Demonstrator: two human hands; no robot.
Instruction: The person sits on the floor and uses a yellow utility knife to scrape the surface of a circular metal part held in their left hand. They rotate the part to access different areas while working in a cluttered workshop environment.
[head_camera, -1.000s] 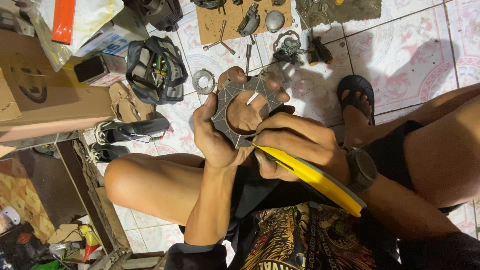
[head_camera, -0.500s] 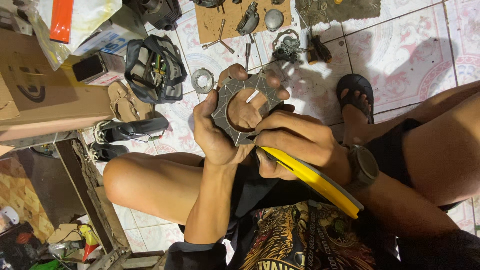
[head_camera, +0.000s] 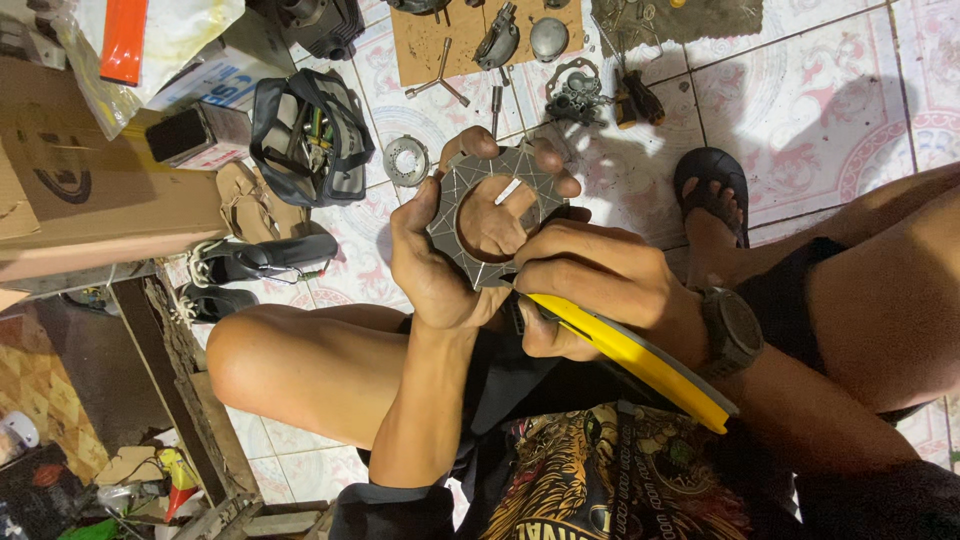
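Observation:
My left hand (head_camera: 440, 255) holds a flat grey ring-shaped plate (head_camera: 478, 262) with grooved segments and a notched outer edge, fingers curled over its top and palm showing through its hole. My right hand (head_camera: 590, 285) grips a yellow-handled tool (head_camera: 640, 360) whose working end is pressed against the plate's lower edge; the tip is hidden behind my fingers. A dark wristwatch (head_camera: 732, 330) sits on my right wrist. I sit on the tiled floor with both knees raised.
Small metal engine parts (head_camera: 575, 90) and a three-armed wrench (head_camera: 437, 80) lie on cardboard (head_camera: 415, 45) ahead. A round disc (head_camera: 405, 160), an open black tool bag (head_camera: 305, 140), a cardboard box (head_camera: 90, 200), shoes (head_camera: 265, 260) and my sandalled foot (head_camera: 712, 195) surround me.
The plate has shifted slightly in my left hand and my right hand with the tool moved a little along its lower edge.

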